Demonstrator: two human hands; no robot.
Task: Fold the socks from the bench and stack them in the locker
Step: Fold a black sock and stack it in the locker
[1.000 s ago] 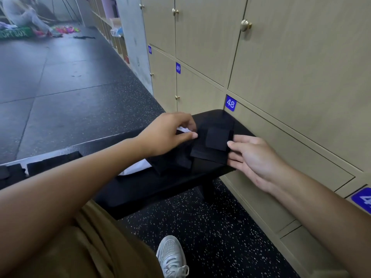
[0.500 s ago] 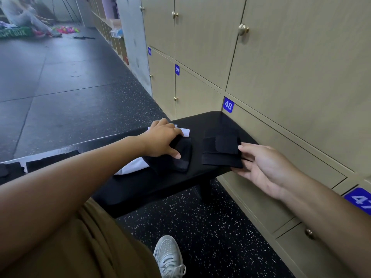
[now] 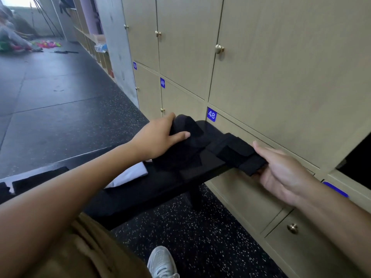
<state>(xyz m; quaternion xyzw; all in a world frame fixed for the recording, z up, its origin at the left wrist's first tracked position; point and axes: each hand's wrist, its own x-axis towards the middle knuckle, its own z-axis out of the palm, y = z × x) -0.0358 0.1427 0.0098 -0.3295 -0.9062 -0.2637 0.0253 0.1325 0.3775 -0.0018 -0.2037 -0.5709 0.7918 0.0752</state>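
Observation:
A black bench (image 3: 160, 189) runs from the lower left towards the lockers. My left hand (image 3: 158, 135) grips a loose black sock (image 3: 186, 137) and holds it lifted above the bench's far end. My right hand (image 3: 281, 169) holds a stack of folded black socks (image 3: 239, 155) at the bench's right edge, thumb on top and fingers underneath. A white sock (image 3: 128, 175) lies on the bench below my left forearm. An open locker (image 3: 359, 157) shows as a dark opening at the right edge.
Beige locker doors with brass knobs, numbered 48 (image 3: 211, 114) and 49 (image 3: 162, 82), fill the wall on the right. More black fabric (image 3: 40, 177) lies at the bench's left end. My white shoe (image 3: 162, 263) stands on the speckled floor. A person sits far off at the upper left.
My left hand has picked the loose black sock up off the bench. My right hand has slid the folded stack to the bench's right edge and taken hold of it. The view shifted, bringing the open locker in.

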